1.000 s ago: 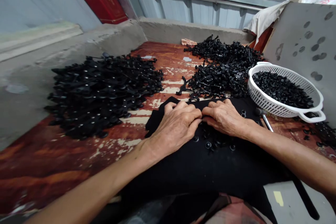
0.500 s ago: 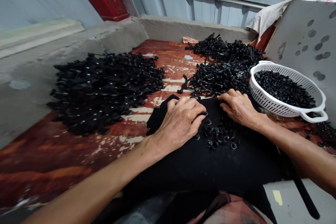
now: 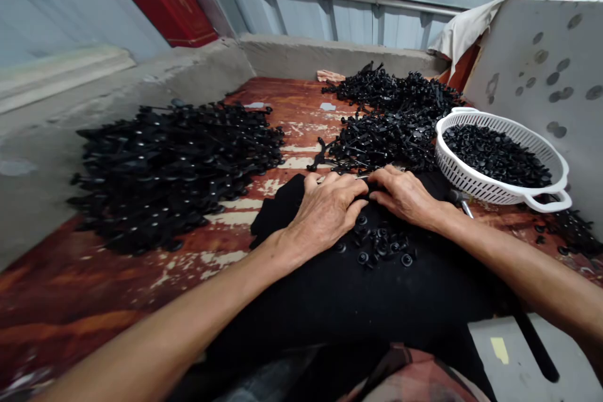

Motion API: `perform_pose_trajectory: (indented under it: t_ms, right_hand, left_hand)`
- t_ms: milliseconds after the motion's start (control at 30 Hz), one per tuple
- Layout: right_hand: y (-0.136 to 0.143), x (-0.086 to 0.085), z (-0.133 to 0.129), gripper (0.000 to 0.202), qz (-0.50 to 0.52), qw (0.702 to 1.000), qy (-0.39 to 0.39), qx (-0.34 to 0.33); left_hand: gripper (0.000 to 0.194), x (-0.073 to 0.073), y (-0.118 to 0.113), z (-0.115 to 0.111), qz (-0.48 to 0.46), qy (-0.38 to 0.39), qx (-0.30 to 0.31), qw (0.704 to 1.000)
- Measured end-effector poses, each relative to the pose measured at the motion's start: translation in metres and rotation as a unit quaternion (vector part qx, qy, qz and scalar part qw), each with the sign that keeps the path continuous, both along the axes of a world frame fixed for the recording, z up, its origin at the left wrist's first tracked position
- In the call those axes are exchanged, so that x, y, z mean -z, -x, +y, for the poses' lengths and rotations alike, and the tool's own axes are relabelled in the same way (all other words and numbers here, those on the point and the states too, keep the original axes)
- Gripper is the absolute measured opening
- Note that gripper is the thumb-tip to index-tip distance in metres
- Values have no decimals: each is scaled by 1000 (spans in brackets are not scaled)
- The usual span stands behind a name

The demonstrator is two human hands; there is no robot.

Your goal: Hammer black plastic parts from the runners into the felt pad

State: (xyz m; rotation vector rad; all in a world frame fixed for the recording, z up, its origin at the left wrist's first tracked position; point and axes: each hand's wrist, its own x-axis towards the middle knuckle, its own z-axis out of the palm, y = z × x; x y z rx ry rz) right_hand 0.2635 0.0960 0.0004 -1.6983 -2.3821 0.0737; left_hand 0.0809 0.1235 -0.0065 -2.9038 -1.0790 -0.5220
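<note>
My left hand (image 3: 325, 210) bends over the black cloth (image 3: 339, 314); my right hand (image 3: 405, 195) has just come back in beside it, so both can work at one spot. Their fingertips nearly meet, but I can't tell what they grip. Small round pieces (image 3: 381, 245) lie on the cloth just below. Across the worn table (image 3: 94, 289) sit a black heap (image 3: 179, 169), another pile (image 3: 386, 138) and a white basket (image 3: 471, 182). Behind stand a red box (image 3: 169, 12), metal wall (image 3: 353, 22) and spotted board (image 3: 522, 100).
</note>
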Motion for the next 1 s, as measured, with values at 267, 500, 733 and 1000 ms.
perform_pose_trajectory:
  t_ms: [267,500,733,1000]
  right_hand:
    - [-7,-8,-37,14,-42,998,-6,-56]
    - [-6,-6,-36,20,-63,997,-25,-47]
    - [21,-4,-45,19,-56,993,-43,-98]
    - [24,-5,-48,19,-52,993,-35,-101]
  left_hand:
    - [19,-3,20,-34,29,36,44,998]
    - [23,-3,28,-31,95,38,-41,994]
    - [19,-6,30,-41,44,-30,-85,995]
    - [22,-2,25,-39,66,60,-94,992]
